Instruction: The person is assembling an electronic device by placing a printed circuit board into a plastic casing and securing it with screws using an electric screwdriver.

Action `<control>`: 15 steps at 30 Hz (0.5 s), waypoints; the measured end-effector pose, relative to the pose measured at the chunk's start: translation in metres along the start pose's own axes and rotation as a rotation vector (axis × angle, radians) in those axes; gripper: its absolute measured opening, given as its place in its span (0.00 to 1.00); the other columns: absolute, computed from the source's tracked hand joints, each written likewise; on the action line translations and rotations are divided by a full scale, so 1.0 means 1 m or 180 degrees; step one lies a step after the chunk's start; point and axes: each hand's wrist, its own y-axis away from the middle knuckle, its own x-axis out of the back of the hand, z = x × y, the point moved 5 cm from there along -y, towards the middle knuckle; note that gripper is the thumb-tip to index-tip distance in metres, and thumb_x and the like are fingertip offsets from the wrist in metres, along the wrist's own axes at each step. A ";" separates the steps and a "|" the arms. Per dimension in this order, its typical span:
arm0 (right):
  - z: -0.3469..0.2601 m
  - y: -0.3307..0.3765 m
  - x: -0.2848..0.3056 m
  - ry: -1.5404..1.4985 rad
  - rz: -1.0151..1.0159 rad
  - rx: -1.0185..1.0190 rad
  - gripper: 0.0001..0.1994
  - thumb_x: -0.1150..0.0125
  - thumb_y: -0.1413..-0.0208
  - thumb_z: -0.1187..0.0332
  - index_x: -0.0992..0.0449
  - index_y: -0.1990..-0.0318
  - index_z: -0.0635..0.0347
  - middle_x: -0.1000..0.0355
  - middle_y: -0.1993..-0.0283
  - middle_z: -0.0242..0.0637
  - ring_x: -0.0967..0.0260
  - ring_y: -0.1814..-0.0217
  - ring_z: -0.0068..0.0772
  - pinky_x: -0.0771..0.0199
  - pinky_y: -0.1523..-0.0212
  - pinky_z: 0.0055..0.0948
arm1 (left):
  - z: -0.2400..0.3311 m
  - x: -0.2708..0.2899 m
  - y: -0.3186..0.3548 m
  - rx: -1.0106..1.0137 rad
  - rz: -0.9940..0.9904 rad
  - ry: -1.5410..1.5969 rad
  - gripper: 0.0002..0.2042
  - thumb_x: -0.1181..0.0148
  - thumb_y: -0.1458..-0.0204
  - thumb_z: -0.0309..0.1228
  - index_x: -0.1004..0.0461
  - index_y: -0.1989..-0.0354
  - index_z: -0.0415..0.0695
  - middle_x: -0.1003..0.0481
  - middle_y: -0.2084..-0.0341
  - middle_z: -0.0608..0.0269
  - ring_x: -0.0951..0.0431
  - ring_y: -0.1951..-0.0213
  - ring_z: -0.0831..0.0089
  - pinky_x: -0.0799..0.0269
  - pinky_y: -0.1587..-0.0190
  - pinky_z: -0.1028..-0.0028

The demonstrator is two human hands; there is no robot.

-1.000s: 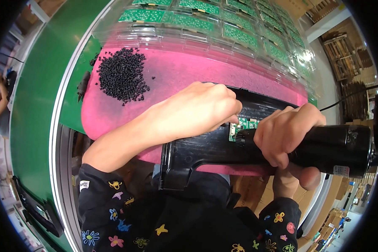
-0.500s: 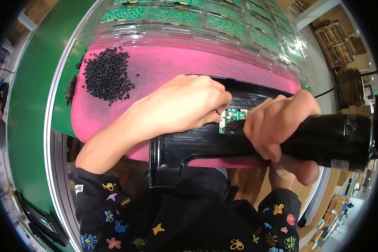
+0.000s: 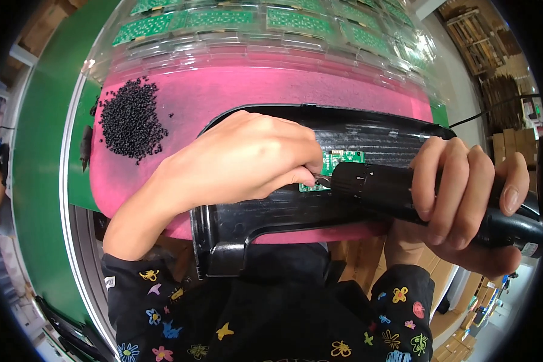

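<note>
Two hands on it: the left hand (image 3: 247, 160) presses closed fingers on the stiff black plastic housing (image 3: 271, 211) atop the pink mat (image 3: 235, 90), the right hand (image 3: 464, 193) wraps the weighty-looking power screwdriver (image 3: 398, 190) at the fragile green circuit board (image 3: 338, 163).

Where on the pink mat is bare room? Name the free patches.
Free: the pink foam mat between the heap of small black screws, the clear plastic trays of green circuit boards and the long black plastic housing. Crowded: over the housing, where the left hand and right hand with the black electric screwdriver meet.
</note>
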 end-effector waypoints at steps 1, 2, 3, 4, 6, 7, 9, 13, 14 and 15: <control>-0.003 0.001 0.001 0.0009 0.0102 0.0002 0.20 0.33 0.50 0.55 0.34 0.58 0.55 0.28 0.80 0.25 0.31 0.83 0.15 0.29 0.77 0.15 | 0.000 0.001 -0.002 -0.0073 0.0121 0.0084 0.09 0.33 0.54 0.30 0.26 0.70 0.38 0.25 0.73 0.58 0.24 0.71 0.57 0.27 0.68 0.66; -0.003 0.002 0.002 -0.0075 0.0246 0.0166 0.20 0.32 0.51 0.56 0.33 0.60 0.57 0.27 0.80 0.26 0.31 0.84 0.15 0.29 0.78 0.14 | 0.000 0.001 -0.004 -0.0106 0.0092 0.0102 0.09 0.33 0.54 0.30 0.26 0.70 0.38 0.25 0.73 0.58 0.24 0.71 0.57 0.27 0.68 0.66; -0.008 0.002 0.004 -0.0033 0.0270 0.0182 0.20 0.32 0.51 0.56 0.33 0.60 0.57 0.27 0.80 0.26 0.31 0.84 0.15 0.29 0.78 0.14 | -0.001 0.000 -0.006 -0.0084 -0.0050 0.0452 0.10 0.32 0.55 0.30 0.25 0.68 0.38 0.24 0.72 0.58 0.24 0.72 0.59 0.27 0.68 0.67; -0.008 0.002 0.005 -0.0155 0.0260 0.0137 0.20 0.32 0.52 0.57 0.33 0.60 0.57 0.27 0.80 0.26 0.31 0.85 0.15 0.29 0.79 0.14 | -0.002 0.000 -0.004 -0.0020 -0.0172 0.0784 0.11 0.31 0.57 0.29 0.24 0.67 0.38 0.24 0.71 0.58 0.25 0.73 0.61 0.28 0.69 0.68; -0.004 0.002 0.007 -0.0281 0.0252 0.0099 0.20 0.32 0.52 0.57 0.33 0.61 0.58 0.27 0.80 0.26 0.31 0.85 0.15 0.29 0.80 0.13 | 0.003 0.000 -0.003 0.0205 -0.0228 0.0906 0.13 0.30 0.59 0.29 0.24 0.65 0.38 0.24 0.70 0.58 0.25 0.71 0.62 0.28 0.68 0.69; -0.005 0.002 0.009 -0.0475 0.0411 0.0465 0.20 0.32 0.52 0.56 0.34 0.61 0.58 0.27 0.80 0.25 0.31 0.85 0.15 0.30 0.80 0.13 | 0.002 -0.002 -0.005 0.0379 -0.0290 0.1037 0.15 0.29 0.60 0.30 0.23 0.64 0.38 0.23 0.69 0.58 0.25 0.70 0.64 0.28 0.68 0.69; -0.017 0.002 0.015 -0.0638 0.0555 0.0845 0.21 0.31 0.53 0.55 0.34 0.61 0.57 0.27 0.80 0.25 0.31 0.85 0.15 0.30 0.81 0.13 | 0.001 0.001 -0.006 -0.0147 0.0045 0.0586 0.28 0.25 0.67 0.39 0.25 0.56 0.38 0.24 0.64 0.59 0.26 0.63 0.66 0.29 0.63 0.69; -0.037 0.004 0.032 0.0678 0.0244 -0.0625 0.24 0.34 0.51 0.49 0.38 0.61 0.55 0.31 0.80 0.20 0.35 0.85 0.13 0.37 0.81 0.14 | -0.008 0.014 -0.006 -0.0040 0.0858 0.0421 0.50 0.48 0.68 0.76 0.36 0.50 0.41 0.29 0.56 0.56 0.31 0.55 0.67 0.37 0.52 0.71; -0.037 0.007 0.036 0.0757 0.0297 -0.0689 0.23 0.35 0.50 0.49 0.38 0.61 0.55 0.32 0.80 0.20 0.37 0.86 0.13 0.38 0.81 0.14 | -0.008 0.016 -0.005 -0.0297 0.0977 0.0612 0.42 0.49 0.61 0.73 0.39 0.54 0.43 0.31 0.56 0.54 0.33 0.56 0.68 0.40 0.50 0.70; -0.037 0.009 0.039 0.0832 0.0350 -0.0752 0.23 0.36 0.50 0.49 0.39 0.62 0.55 0.33 0.80 0.20 0.38 0.86 0.13 0.38 0.80 0.15 | -0.008 0.020 -0.004 -0.0553 0.1093 0.0801 0.35 0.51 0.53 0.69 0.41 0.59 0.44 0.34 0.56 0.52 0.35 0.56 0.68 0.42 0.49 0.70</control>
